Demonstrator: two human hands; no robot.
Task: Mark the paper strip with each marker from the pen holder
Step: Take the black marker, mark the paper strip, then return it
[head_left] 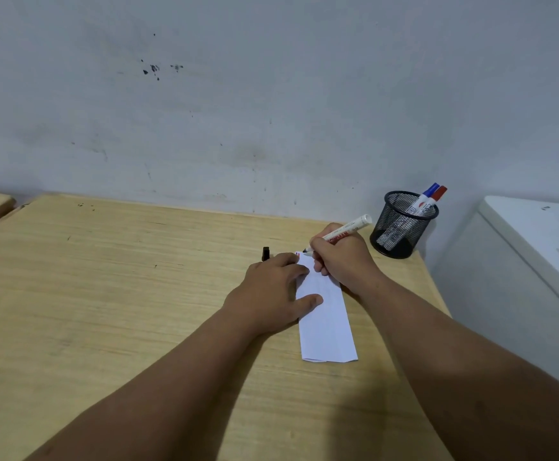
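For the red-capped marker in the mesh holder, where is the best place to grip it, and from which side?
Pinch the red-capped marker at its cap and upper barrel, coming from above and slightly right. It leans out over the pen holder rim, beside the blue-capped marker; only that end is exposed, the rest sits behind mesh.

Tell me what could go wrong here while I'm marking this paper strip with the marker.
The loose black cap stands by itself on the desk beyond your left hand; a nudge could roll it away. The marker in your right hand works at the far end of the paper strip, near its edge, so ink may land on the desk. The mesh pen holder sits close to the desk's corner, where your right hand could knock it.
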